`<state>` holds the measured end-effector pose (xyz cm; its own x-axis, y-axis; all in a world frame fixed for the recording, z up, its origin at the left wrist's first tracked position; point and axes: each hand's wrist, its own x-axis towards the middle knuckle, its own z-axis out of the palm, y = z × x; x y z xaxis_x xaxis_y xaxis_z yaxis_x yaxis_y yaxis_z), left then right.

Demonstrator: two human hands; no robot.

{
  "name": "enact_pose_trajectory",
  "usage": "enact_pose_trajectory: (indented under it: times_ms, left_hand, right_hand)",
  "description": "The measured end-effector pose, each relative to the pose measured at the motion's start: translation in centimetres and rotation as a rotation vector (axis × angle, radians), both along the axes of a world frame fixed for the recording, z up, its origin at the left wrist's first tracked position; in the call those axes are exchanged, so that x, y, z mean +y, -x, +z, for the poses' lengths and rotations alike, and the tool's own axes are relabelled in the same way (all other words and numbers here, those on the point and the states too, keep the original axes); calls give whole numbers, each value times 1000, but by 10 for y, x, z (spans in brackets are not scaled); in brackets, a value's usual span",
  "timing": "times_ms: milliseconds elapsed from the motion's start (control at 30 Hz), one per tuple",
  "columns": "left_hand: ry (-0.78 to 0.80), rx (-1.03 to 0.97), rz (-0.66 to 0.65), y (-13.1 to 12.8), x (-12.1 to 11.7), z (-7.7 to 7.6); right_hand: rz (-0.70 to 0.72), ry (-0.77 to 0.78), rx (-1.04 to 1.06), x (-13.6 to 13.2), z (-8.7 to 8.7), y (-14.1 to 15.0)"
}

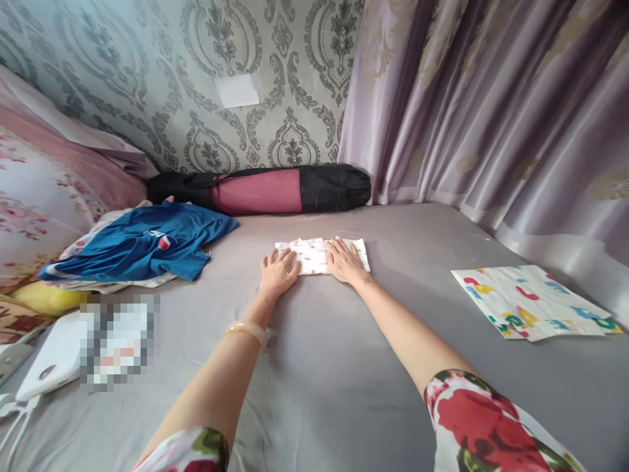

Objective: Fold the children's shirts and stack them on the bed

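A small folded white cloth [313, 257] with a fine coloured print lies flat on the grey bed sheet [314, 367]. My left hand [281, 270] rests at its left end, fingers spread, the fingertips touching the fabric and the sheet. Over the right part of the cloth lies my right hand [345, 261], palm down with fingers apart. Both hands press from above and grasp nothing. Parts of the cloth are hidden under them.
A blue T-shirt [142, 242] lies on other clothes at left, by a flowered pillow [39, 196]. A white device with cables [56, 354] is nearer. Behind is a black and pink rolled bag [260, 191]. A folded cloth with colourful figures [531, 305] lies right, near the curtain [442, 98].
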<state>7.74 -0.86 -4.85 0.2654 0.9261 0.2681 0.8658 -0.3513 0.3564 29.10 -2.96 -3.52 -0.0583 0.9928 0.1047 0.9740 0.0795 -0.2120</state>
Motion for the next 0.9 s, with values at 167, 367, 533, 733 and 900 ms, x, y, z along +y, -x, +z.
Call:
enact_pose_trajectory:
  times_ms: [167,367,533,733,900]
  left_hand:
    - [10,42,7,0,-1,2]
    - [32,114,19,-1,-4,8]
    - [32,129,19,-1,-3,7]
    - [24,124,12,0,-2,5]
    - [28,135,13,0,-4,7]
  right_hand:
    - [-5,-10,-10,5,-6,1]
    - [44,118,25,9,1,-9]
    - [-8,51,-34,2,2,-19]
    - [-21,29,-31,-3,-5,-18]
    - [-12,72,-3,1,1,-21]
